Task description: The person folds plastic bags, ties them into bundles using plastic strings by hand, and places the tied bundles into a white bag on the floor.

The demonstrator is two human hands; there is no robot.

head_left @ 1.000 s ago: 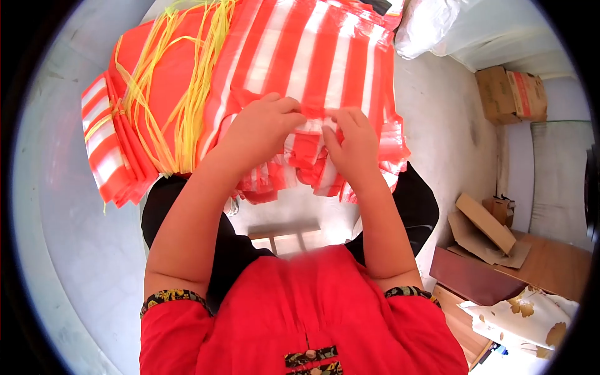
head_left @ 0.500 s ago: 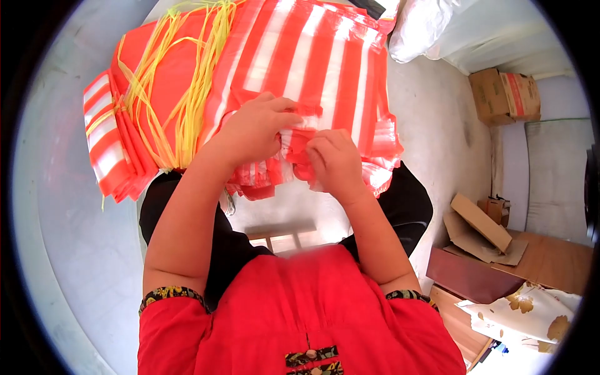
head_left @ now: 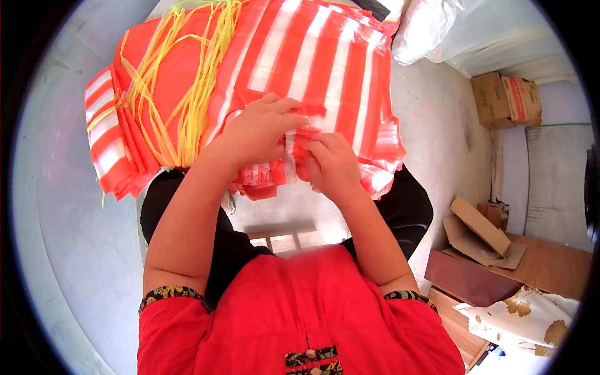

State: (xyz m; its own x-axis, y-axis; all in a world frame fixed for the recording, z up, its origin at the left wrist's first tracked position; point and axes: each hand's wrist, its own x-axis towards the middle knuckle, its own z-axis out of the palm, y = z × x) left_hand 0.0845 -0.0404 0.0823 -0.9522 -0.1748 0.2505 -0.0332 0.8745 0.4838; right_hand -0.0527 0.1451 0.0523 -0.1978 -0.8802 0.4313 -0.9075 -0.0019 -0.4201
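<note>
A stack of red-and-white striped plastic bags [head_left: 325, 62] spreads over and in front of my knees, its crumpled near edge hanging toward me. My left hand [head_left: 259, 131] lies over that edge, fingers bent round the gathered plastic; its thumb is partly hidden. Just to the right, my right hand [head_left: 334, 165] pinches a crinkled fold of the same bags with curled fingers. Left of the hands, a bunch of yellow ties [head_left: 203, 103] lies loose on plain red plastic [head_left: 172, 78]. At the far left sits a folded striped bundle [head_left: 109, 134] with a yellow tie round it.
A pale surface [head_left: 75, 250] runs along my left. On the right stand a cardboard box [head_left: 506, 100], an opened carton [head_left: 478, 231] on a brown wooden cabinet [head_left: 550, 262], and a flower-patterned cloth [head_left: 519, 315]. A whitish plastic bundle [head_left: 425, 31] lies at the top.
Both hands stay at the near edge of the bags with small finger movements. My right hand has shifted slightly, and the whole view has moved a little.
</note>
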